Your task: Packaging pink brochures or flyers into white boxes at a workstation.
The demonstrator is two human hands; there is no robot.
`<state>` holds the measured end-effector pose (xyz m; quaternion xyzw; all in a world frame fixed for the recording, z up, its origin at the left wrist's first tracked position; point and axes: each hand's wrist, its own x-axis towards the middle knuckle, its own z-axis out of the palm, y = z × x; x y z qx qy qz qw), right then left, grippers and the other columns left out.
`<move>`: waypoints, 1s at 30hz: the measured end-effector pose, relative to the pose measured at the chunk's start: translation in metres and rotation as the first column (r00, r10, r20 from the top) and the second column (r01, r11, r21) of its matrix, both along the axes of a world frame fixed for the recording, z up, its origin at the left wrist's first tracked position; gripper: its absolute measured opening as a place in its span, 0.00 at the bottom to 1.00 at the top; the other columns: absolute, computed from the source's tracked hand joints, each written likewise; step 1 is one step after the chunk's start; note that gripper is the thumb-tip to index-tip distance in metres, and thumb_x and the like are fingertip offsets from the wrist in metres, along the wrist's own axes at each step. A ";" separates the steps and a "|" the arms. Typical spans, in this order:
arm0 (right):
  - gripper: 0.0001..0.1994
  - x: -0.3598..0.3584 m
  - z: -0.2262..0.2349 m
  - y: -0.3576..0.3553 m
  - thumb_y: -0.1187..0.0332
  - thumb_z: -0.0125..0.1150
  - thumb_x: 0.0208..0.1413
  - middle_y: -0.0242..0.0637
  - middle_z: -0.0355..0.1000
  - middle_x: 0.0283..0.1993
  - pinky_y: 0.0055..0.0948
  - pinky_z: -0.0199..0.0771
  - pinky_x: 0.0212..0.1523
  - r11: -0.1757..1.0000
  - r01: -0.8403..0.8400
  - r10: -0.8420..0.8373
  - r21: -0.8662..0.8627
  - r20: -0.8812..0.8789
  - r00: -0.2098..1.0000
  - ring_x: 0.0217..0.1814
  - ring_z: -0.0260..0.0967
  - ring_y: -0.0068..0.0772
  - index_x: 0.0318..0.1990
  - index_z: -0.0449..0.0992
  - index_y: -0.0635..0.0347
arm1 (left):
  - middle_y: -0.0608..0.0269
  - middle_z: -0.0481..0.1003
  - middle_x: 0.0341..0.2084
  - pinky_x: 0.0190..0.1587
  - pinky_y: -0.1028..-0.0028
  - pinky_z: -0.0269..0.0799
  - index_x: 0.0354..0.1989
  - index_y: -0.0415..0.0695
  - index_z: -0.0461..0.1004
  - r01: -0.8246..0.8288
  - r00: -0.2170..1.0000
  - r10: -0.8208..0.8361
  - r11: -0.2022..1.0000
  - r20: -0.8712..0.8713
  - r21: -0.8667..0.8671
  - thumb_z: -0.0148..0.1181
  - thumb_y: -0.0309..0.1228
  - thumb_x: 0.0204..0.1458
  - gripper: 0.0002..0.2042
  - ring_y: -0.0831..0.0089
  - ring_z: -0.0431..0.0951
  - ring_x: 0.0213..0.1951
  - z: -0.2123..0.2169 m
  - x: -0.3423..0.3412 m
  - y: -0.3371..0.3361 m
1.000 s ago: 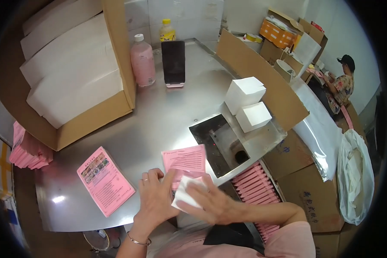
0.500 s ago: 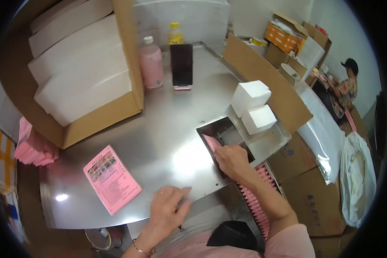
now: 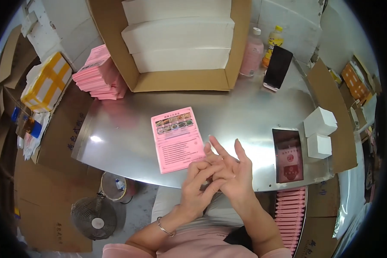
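My left hand (image 3: pixel 198 185) and my right hand (image 3: pixel 238 180) meet over the table's near edge. The left one's fingers are bent and pressed against the fingers and palm of the right; whatever lies between them, if anything, is hidden. Some right-hand fingers stretch out, apart from each other. Just beyond the hands, a pink printed sheet or stack of sheets (image 3: pixel 176 148) lies flat on the metal table (image 3: pixel 129 142). To the right, a dark rectangular opening (image 3: pixel 282 138) in the tabletop has a pink-red printed piece (image 3: pixel 290 165) showing in it.
An open carton (image 3: pixel 182 81) with white boxes stands at the back, beside a pink stack (image 3: pixel 96 75). A pink bottle (image 3: pixel 252 53), a yellow-capped bottle (image 3: pixel 274 43) and a phone (image 3: pixel 278 69) stand back right. Two white boxes (image 3: pixel 319 146) sit right; pink packs (image 3: pixel 290 219) line up below.
The view has swung left. My right hand has left the opening, where it held a pink piece, and has come against my left hand. The flat pink sheets remain on the table.
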<state>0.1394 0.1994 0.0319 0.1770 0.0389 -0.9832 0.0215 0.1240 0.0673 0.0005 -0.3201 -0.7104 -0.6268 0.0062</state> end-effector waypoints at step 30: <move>0.34 -0.001 -0.006 -0.039 0.42 0.45 0.65 0.45 0.68 0.53 0.35 0.70 0.56 0.970 -0.222 0.218 -0.101 -0.050 0.975 0.48 0.68 0.37 0.65 0.65 0.64 | 0.63 0.75 0.28 0.37 0.73 0.69 0.36 0.42 0.82 -0.145 0.953 0.124 0.988 -0.275 -0.059 0.71 0.22 0.42 0.10 0.67 0.71 0.35 0.012 0.005 -0.038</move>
